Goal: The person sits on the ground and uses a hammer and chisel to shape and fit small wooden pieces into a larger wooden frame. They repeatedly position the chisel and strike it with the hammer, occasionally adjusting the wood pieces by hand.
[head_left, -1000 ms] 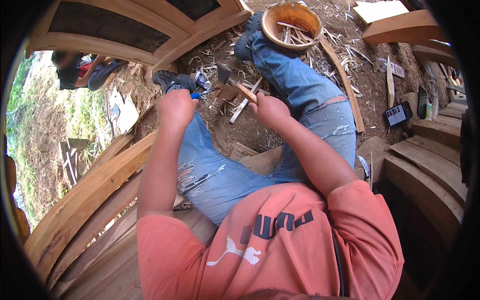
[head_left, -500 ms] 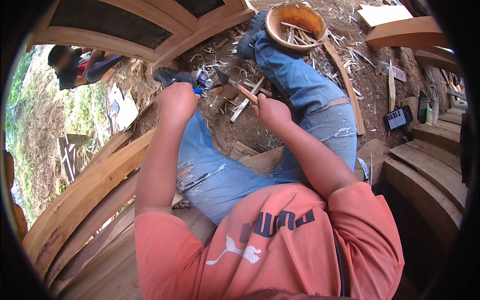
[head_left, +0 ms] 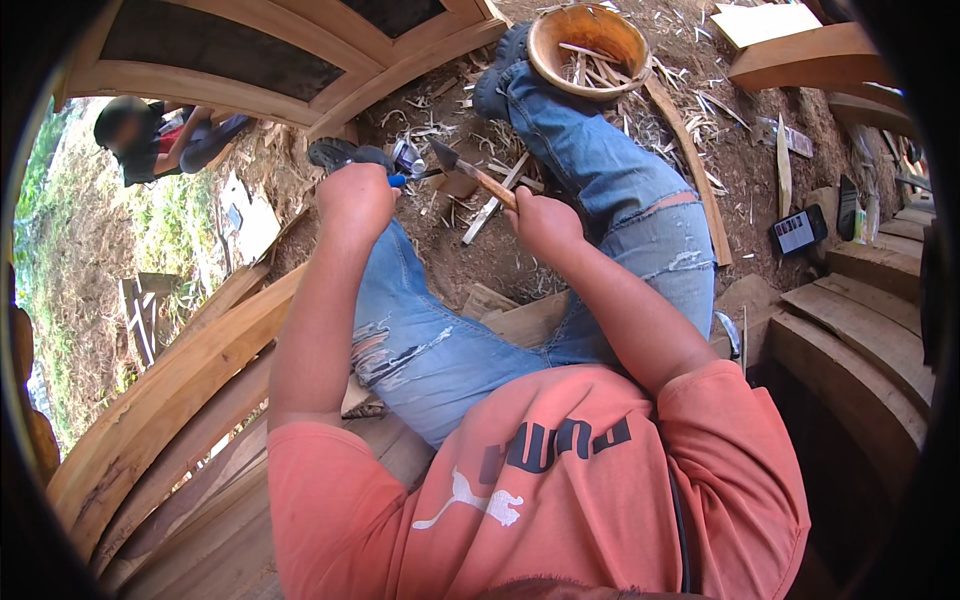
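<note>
Brown dirt ground [head_left: 750,200] spreads under scattered pale wood shavings [head_left: 660,135]. A large wooden frame [head_left: 200,87] with dark panels [head_left: 220,45] stands at the upper left. Bright daylight falls on the grassy slope [head_left: 175,225] beyond. Long boards [head_left: 185,385] lie at the lower left; thick planks [head_left: 850,320] line the right side, above deep shadow.

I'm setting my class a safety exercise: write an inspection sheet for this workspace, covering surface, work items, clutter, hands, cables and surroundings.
Surface: bare soil
Job's things: hammer; blue tool, its shaft toward the hammer's head, contact unclear
Clutter: shavings on the soil; phone at right; bowl holding wood strips
Hands: left hand closed around the blue tool; right hand closed around the hammer's handle
Cables: black cord or strap along the shirt
Surroundings: panelled frame ahead; another person at upper left
</note>
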`<state>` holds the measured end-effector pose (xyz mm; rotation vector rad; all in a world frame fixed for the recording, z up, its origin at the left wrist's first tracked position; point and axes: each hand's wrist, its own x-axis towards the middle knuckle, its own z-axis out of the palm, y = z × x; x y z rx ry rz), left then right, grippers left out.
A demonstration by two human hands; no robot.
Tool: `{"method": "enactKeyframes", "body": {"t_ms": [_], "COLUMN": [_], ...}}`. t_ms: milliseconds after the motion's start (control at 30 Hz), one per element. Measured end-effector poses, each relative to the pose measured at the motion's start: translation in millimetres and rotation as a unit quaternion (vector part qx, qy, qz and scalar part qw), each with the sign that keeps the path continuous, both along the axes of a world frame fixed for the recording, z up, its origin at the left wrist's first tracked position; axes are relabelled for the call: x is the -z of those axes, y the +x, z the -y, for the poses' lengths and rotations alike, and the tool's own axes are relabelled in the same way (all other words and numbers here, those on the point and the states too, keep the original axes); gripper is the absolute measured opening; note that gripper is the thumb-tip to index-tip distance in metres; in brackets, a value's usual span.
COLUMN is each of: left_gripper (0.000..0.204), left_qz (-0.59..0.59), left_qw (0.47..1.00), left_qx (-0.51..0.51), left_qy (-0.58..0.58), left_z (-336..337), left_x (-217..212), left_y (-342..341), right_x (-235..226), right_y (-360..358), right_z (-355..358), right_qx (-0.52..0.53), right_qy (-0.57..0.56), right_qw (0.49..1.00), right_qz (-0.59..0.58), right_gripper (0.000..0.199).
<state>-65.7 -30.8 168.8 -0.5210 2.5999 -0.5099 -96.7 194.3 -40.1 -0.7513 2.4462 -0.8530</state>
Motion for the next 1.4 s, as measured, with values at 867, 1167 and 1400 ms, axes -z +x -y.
{"method": "enactKeyframes", "body": {"t_ms": [867, 1167, 1400], "left_gripper": [0.033, 0.029, 0.029], "left_qz": [0.001, -0.061, -0.279], "left_qw": [1.0, 0.997, 0.943], "left_qx": [-0.006, -0.007, 0.006], "left_qy": [0.006, 0.038, 0.183], "left_z": [-1.3, -5.0, -8.1], "left_x": [-0.7, 0.0, 6.7], "left_y": [2.3, -5.1, -15.1], "right_x": [-6.5, -6.7, -7.8], "right_y": [-2.6, -3.0, -3.0], "right_z": [0.7, 0.3, -0.4], "right_qx": [-0.004, 0.0, -0.001], "right_qy": [0.017, 0.016, 0.011], "right_qw": [1.0, 1.0, 0.999], "right_qz": [0.025, 0.027, 0.03], "right_gripper": [0.033, 0.032, 0.032]}}
